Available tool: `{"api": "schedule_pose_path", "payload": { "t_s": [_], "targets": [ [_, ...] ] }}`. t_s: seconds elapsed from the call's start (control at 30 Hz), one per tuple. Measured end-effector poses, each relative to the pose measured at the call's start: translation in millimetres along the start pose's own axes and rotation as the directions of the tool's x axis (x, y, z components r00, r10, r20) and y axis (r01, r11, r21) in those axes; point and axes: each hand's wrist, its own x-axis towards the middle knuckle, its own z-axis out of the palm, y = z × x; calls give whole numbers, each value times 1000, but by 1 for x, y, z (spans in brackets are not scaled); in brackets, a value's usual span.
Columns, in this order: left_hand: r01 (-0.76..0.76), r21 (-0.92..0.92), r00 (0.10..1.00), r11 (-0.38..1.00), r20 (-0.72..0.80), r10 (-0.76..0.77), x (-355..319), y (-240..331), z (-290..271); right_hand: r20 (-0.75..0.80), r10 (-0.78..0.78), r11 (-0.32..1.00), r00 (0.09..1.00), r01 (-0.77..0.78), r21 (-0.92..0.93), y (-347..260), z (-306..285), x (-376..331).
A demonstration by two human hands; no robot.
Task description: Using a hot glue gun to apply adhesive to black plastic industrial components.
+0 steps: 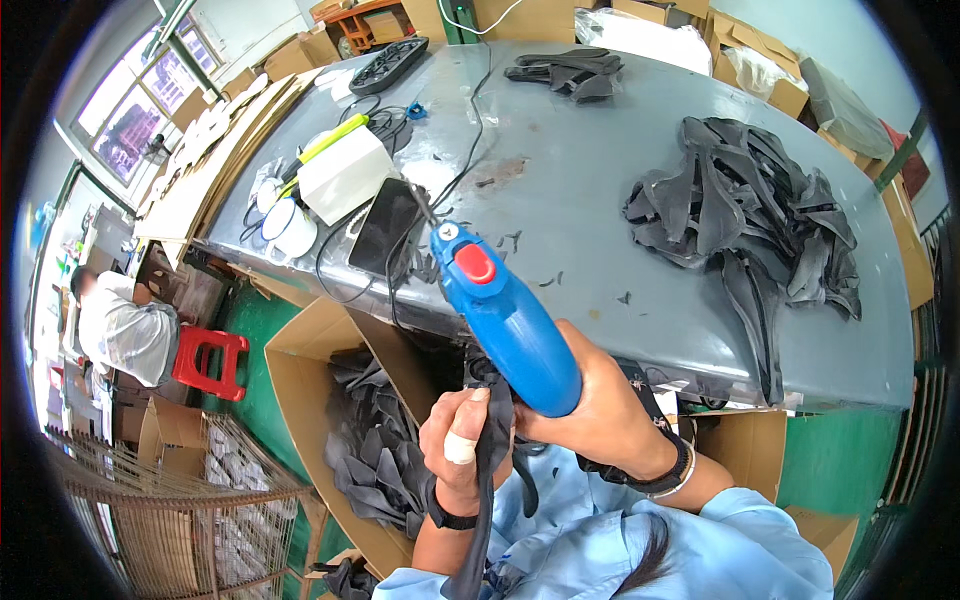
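My right hand (pixel 605 420) is closed around the lower end of a blue handheld power tool (pixel 515 335). The tool has a red button and a thin metal tip that points up and left over the table edge. Close beside it, my left hand (pixel 452 440) pinches a dark grey fabric strip (pixel 492 440) that hangs down over my lap. White tape wraps one left finger. On the right of the grey table (pixel 570 210) lies a heap of dark fabric pieces (pixel 720 200); small dark scraps are scattered near its front edge.
A cardboard box (pixel 300 345) of dark pieces stands below the table edge, at left. Beyond the tool are a phone (pixel 382 225), a white box (pixel 348 172), a white cup (pixel 290 232) and cables. At far left, a person (pixel 125 325) sits by a red stool (pixel 210 362).
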Motion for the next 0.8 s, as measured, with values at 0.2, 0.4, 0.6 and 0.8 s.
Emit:
{"api": "schedule_pose_path", "payload": {
  "t_s": [0.2, 0.4, 0.6, 0.8],
  "targets": [
    [589, -359, 803, 724, 159, -575, 17, 27, -6, 77, 44, 994, 996, -51, 93, 4, -4, 2],
    [387, -229, 915, 893, -20, -402, 9, 21, 3, 24, -74, 975, 997, 78, -209, -2, -5, -1],
    [371, -142, 886, 918, -241, -396, -5, 31, -3, -90, -355, 799, 931, 251, -546, 10, -8, 6],
    [621, -406, 718, 670, -49, -695, 6, 29, 3, -115, 7, 985, 993, -27, -172, 4, -25, -8]
  ]
}}
